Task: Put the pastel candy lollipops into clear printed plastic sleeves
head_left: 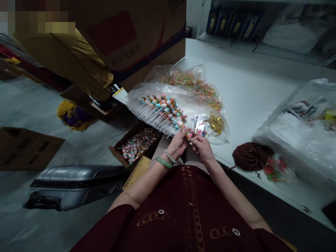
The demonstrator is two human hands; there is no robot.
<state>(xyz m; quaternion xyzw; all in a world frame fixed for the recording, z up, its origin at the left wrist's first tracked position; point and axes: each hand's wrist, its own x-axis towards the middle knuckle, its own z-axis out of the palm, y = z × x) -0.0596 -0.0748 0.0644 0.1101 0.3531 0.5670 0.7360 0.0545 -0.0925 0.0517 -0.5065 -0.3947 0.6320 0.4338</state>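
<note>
Hands (178,143) pinch knobbly candy (189,135) in clear wrapper (179,123).

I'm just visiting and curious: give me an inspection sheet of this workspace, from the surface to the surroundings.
Surface: white table, clear plastic near its left end.
Job's things: sticks with pastel balls piled on the plastic; gold ties beside them; more balls in an open box below.
Clutter: dark red-brown cloth and a plastic-wrapped red item on the right.
Hands: left hand and right hand both grasp a small colourful wrapped piece.
Cables: thin dark line by the shelf, possibly a cord.
Surroundings: grey suitcase, large cardboard box, another person's mustard-coloured trousers.
</note>
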